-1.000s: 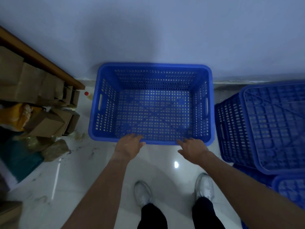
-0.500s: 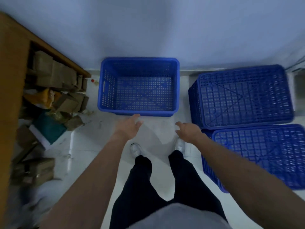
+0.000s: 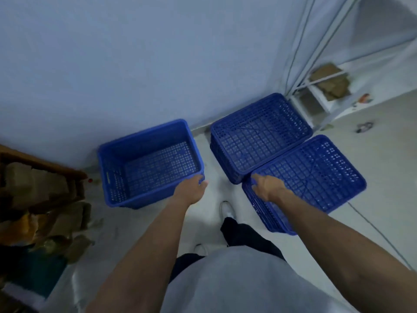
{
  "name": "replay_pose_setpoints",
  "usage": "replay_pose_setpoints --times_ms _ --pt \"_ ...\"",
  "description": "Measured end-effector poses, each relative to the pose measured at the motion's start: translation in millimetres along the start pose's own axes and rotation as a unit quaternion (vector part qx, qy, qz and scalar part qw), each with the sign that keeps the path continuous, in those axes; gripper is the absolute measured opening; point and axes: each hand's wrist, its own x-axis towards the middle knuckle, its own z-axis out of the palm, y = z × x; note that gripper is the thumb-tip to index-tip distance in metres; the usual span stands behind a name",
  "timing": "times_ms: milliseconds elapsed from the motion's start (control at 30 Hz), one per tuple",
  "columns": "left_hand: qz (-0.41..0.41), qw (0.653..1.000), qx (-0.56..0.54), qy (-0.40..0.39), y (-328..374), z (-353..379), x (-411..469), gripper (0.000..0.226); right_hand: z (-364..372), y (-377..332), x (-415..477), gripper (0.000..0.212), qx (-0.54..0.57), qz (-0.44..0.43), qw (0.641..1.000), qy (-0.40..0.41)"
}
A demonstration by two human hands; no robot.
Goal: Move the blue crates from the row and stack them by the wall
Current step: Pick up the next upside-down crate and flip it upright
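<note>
An upright blue crate (image 3: 149, 163) stands on the floor against the wall, mouth up and empty. To its right, two overturned blue crates lie bottom up: one by the wall (image 3: 259, 134), one nearer me (image 3: 316, 175). My left hand (image 3: 191, 188) hovers with relaxed fingers above the upright crate's near right corner and holds nothing. My right hand (image 3: 267, 185) is over the near overturned crate's left corner, fingers loosely bent; whether it touches the crate is unclear.
Cardboard boxes (image 3: 40, 199) under a wooden shelf fill the left side. A white metal rack (image 3: 316, 93) stands at the back right. A cable (image 3: 379, 233) runs over the floor on the right. My feet (image 3: 226, 210) stand between the crates.
I have stood up and turned right; the view now takes in both overturned crates and the rack. Both hands have left the upright crate's rim, the right one moving over the near overturned crate.
</note>
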Motion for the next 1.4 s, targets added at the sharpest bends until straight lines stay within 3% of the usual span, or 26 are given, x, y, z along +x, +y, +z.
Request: replay_pose_setpoints --times_ms 400,700,933,1067,1400 --pt "0.146 0.984 0.085 -0.057 86.8 62.6 -52.9 0.057 84.5 75.0 -161.5 0.052 0.118 0.146 0.982 0.01" --pt "0.228 0.959 0.146 -0.08 186.3 121.5 -75.2 0.055 146.6 170.8 -239.8 0.055 0.247 0.258 0.933 0.048" --pt "0.293 0.913 0.262 -0.109 272.7 191.9 -78.4 0.055 193.1 239.1 -250.1 0.053 0.292 0.251 0.922 0.046" --pt "0.277 0.91 0.285 -0.118 294.0 220.6 -52.3 0.054 220.2 276.8 -244.5 0.052 0.302 0.26 0.917 0.025" --pt "0.239 0.903 0.325 -0.147 311.9 273.1 105.4 0.057 267.6 306.3 -137.3 0.051 0.343 0.28 0.896 -0.026"
